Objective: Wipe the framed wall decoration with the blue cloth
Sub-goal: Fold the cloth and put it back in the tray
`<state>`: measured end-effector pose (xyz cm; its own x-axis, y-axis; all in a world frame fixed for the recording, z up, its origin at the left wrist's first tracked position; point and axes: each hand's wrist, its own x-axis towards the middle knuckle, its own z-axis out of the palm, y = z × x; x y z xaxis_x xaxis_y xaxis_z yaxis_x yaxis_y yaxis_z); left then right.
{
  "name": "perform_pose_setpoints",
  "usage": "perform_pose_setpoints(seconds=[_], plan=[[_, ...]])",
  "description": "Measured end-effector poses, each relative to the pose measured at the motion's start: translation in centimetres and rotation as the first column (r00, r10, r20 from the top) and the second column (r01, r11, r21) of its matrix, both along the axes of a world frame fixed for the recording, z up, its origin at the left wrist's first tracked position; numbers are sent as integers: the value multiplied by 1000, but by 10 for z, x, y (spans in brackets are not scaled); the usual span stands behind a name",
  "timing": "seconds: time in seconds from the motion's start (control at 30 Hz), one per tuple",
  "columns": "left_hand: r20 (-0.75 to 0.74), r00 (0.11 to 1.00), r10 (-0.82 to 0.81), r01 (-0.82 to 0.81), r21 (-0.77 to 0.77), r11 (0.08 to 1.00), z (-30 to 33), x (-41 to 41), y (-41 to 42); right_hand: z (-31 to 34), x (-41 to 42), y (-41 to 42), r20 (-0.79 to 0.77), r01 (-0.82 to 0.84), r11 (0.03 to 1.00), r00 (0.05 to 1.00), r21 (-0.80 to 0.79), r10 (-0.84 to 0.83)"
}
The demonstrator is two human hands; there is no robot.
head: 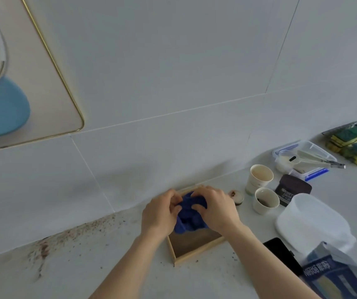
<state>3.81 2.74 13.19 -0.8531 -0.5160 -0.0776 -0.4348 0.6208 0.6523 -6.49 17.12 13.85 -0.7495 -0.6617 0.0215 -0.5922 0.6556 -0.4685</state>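
The blue cloth (189, 219) is bunched up between both hands, over a shallow wooden tray (197, 250) on the counter by the wall. My left hand (161, 211) grips its left side and my right hand (215, 209) covers its top and right side. The framed wall decoration (43, 83), a beige picture with a thin gold rim and a blue shape, hangs on the white tiled wall at the upper left, well above and left of my hands.
Right of the tray stand two paper cups (259, 182), a dark jar (291, 192), a white lidded tub (311, 221), a phone (281, 253) and a blue bag (337, 275). A plastic box with tongs (307, 157) and sponges (353, 135) lie further back. Brown specks stain the counter (65, 238).
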Motion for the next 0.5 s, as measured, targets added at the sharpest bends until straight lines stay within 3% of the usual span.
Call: perform_pose_setpoints(seconds=[0.2,0.3,0.4,0.5], plan=[[63,997,36,-39,54,998,-50,-25,11,-54,-13,3,47,22,999,999,30,-24],[141,990,-27,11,112,994,-73,-27,20,-84,-13,7,95,16,999,995,41,-20],[265,953,-146,112,139,984,-100,-20,26,-113,-7,14,181,-86,980,982,181,53],[452,856,-249,266,26,964,-125,-8,27,-139,2,23,274,-216,912,954,348,122]])
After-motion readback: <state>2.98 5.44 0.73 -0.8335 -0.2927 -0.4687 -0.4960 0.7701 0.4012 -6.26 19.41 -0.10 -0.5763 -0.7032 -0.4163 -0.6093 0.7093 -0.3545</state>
